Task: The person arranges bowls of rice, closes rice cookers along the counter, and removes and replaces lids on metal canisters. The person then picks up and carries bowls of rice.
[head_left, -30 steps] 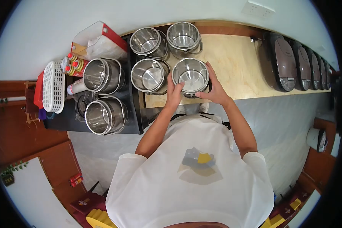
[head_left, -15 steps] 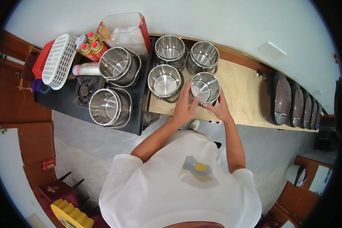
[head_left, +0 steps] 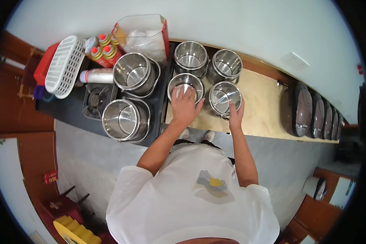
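Here, a pale plywood tabletop (head_left: 264,95) lies beneath both hands. Front-left stainless-steel pot (head_left: 192,81) is under the left hand (head_left: 184,110), fingers spread across its mouth. Front-right stainless-steel pot (head_left: 220,99) touches the right hand (head_left: 236,116), pinch unclear. Red-capped gas canisters (head_left: 111,56) stand well left of both.

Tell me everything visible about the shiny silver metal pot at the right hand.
The shiny silver round metal pot looks upright and stands uncovered on the pale wooden countertop, near its front edge. Its smooth, reflective inside shows no contents. A handle seems to hang low along its near side. The right hand holds its rim, thumb inside.
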The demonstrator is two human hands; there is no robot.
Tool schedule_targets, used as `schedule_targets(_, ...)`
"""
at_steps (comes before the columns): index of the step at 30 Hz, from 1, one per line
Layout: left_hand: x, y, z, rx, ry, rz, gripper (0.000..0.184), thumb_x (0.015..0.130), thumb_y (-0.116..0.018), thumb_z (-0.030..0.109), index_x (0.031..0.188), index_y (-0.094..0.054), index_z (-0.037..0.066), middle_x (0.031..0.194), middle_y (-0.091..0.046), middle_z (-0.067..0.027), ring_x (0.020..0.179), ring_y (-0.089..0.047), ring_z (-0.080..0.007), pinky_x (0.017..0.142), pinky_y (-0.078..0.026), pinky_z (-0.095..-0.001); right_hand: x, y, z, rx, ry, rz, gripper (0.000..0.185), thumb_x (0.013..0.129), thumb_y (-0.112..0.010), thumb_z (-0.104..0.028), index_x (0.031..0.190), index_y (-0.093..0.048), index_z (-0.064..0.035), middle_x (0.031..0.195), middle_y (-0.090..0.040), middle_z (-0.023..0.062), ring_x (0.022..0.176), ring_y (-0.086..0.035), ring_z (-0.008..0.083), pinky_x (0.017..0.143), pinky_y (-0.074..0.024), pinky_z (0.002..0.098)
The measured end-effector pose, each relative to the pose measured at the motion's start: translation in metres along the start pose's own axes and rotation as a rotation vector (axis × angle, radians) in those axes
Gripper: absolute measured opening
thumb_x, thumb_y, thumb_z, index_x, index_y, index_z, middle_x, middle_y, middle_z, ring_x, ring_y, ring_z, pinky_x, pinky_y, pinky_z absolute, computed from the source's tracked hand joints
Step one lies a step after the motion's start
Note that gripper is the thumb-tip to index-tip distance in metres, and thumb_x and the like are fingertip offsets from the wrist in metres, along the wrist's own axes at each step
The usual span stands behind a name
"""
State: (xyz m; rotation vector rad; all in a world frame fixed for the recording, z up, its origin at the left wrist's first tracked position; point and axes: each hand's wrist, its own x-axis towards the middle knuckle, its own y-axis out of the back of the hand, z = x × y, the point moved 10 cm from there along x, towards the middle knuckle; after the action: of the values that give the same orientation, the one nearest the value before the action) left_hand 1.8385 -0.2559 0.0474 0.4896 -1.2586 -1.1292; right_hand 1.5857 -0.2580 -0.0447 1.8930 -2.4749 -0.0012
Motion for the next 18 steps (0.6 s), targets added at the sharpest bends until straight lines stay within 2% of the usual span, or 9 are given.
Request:
schedule_targets(1,0.001,-0.003,0.003,-0.02,-0.026,-0.005,0.047,0.089,-0.071,0.043,0.111,-0.074,0.001,0.118,-0.073,-0.0149,0.12,-0.064,-0.0347,0.116,-0.033,-0.0539,0.001,0.002,0.0,0.012,0.01,0.005,0.058,0.099,-0.06,-0.009,0.152,-0.039,0.0016,0.144,-0.053,0.0156,0.131,-0.051,0.0244,0.114,-0.0381,0.0359)
schedule_targets(4,-0.001,0.0,0.001,-0.016,-0.008,0.049,0.041,0.087,-0.073,0.039,0.104,-0.076,0.002,0.105,-0.076,-0.0143,0.11,-0.068,-0.0351,0.114,-0.036,-0.0528,0.001,0.006,0.005,0.002,0.031,0.043,0.058,0.097,-0.057,-0.006,0.152,-0.039,0.0009,0.143,-0.053,0.0155,0.132,-0.05,0.0242,0.114,-0.0371,0.0357)
schedule_targets(14,-0.003,0.003,0.001,-0.035,-0.041,0.093,0.036,0.085,-0.075,0.037,0.098,-0.076,0.004,0.103,-0.076,-0.0104,0.107,-0.068,-0.0329,0.112,-0.037,-0.0522,-0.004,-0.001,-0.012,0.012,0.046,0.051,0.056,0.095,-0.05,-0.004,0.15,-0.04,0.0027,0.141,-0.055,0.0163,0.13,-0.053,0.0245,0.113,-0.0384,0.035)
schedule_targets(18,-0.005,0.003,0.0,-0.082,-0.048,0.104,0.038,0.087,-0.073,0.038,0.097,-0.074,0.001,0.101,-0.074,-0.0143,0.111,-0.066,-0.0362,0.112,-0.035,-0.0549,-0.003,-0.001,-0.007,0.015,0.046,0.049,0.056,0.095,-0.05,-0.004,0.15,-0.04,0.0027,0.141,-0.055,0.0158,0.129,-0.053,0.0243,0.113,-0.0386,0.035)
